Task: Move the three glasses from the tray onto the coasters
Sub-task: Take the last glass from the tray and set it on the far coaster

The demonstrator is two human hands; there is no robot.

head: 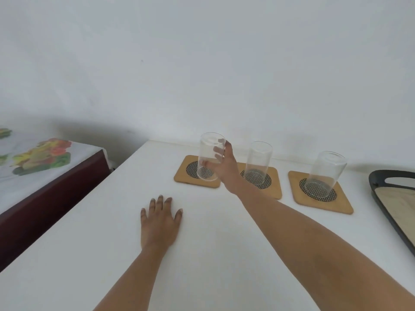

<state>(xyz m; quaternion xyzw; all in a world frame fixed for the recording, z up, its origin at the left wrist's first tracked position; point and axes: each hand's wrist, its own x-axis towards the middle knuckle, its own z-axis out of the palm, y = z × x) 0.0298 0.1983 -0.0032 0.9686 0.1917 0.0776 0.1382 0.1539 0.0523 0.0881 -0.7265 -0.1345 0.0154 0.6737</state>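
Third glass (210, 157) (tilted) sits gripped in my right hand (225, 169) over the left coaster (182, 176); letting go crooked probably tips it, left hand (159, 221) flat, empty.

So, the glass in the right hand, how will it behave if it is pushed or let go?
The glass held by the right hand is tall and narrow, so it probably tips easily if pushed near the top. It looks thin and clear, likely fragile. Its smooth wall may be slippery. It seems empty, so probably light.
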